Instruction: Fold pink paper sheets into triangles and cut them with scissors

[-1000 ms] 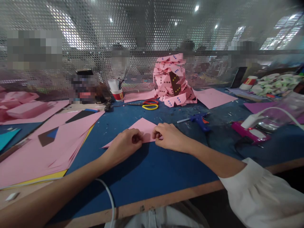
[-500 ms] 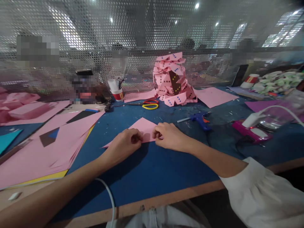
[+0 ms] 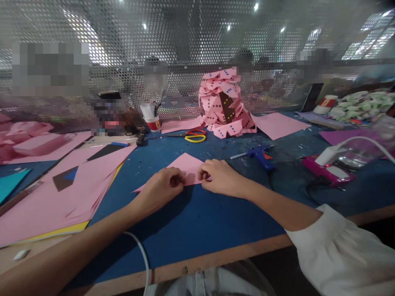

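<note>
A pink sheet of paper, folded into a triangle shape, lies on the blue table in front of me. My left hand has its fingers curled and closed at the paper's near edge, left of the middle. Across a small gap, my right hand pinches the same near edge. Both hands cover parts of the paper, so its right corner is hidden. Beyond the paper lie scissors with red and yellow handles. A blue glue gun rests to the right of my right hand.
Pink sheets are stacked at the left. A pile of folded pink pieces with dots stands by the perforated metal screen. A paper cup holds tools. At the right sit a magenta power strip and a white cable.
</note>
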`<action>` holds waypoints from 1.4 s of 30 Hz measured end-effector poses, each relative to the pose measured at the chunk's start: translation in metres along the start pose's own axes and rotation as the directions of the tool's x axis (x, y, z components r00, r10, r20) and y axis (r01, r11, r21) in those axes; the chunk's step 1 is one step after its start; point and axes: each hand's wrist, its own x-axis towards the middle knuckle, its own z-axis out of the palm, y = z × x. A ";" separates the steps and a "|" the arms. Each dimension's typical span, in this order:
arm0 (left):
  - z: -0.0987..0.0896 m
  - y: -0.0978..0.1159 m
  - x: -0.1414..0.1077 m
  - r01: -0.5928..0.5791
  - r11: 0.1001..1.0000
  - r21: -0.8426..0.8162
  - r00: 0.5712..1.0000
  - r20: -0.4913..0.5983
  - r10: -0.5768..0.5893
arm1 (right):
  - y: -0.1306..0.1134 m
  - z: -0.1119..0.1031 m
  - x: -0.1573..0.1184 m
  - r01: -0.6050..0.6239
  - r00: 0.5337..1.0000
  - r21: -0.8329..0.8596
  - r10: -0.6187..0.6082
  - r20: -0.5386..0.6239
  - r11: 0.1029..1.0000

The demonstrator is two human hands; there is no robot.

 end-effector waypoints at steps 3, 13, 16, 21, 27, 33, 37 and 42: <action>0.000 -0.001 0.000 0.015 1.000 0.005 1.000 -0.003 -0.015 | 0.000 0.000 0.000 -0.002 1.000 -0.005 0.002 0.002 1.000; -0.008 -0.002 -0.001 0.018 1.000 -0.016 0.999 0.031 -0.018 | 0.001 0.001 0.000 0.009 1.000 -0.013 -0.009 0.000 1.000; -0.010 -0.001 -0.004 0.038 0.999 -0.010 0.999 0.036 -0.038 | 0.002 0.001 0.000 0.012 1.000 -0.011 -0.012 -0.006 1.000; -0.011 -0.009 -0.007 0.035 0.999 -0.011 0.999 0.030 -0.035 | 0.002 0.001 0.001 0.006 1.000 -0.020 -0.006 0.003 1.000; -0.012 -0.022 -0.009 0.049 0.998 0.029 0.999 0.019 -0.049 | 0.001 0.000 0.000 0.005 1.000 -0.022 -0.005 0.013 1.000; -0.017 -0.027 -0.013 0.059 0.998 0.020 0.998 0.019 -0.059 | 0.001 0.001 0.001 0.003 1.000 -0.016 -0.003 0.012 1.000; -0.020 -0.029 -0.016 0.070 0.997 0.032 0.998 0.007 -0.070 | 0.002 0.000 0.001 0.000 1.000 -0.001 0.000 0.012 1.000; -0.023 -0.033 -0.019 0.070 0.997 0.025 0.997 0.010 -0.070 | 0.002 0.000 0.001 -0.004 1.000 0.000 0.004 0.023 1.000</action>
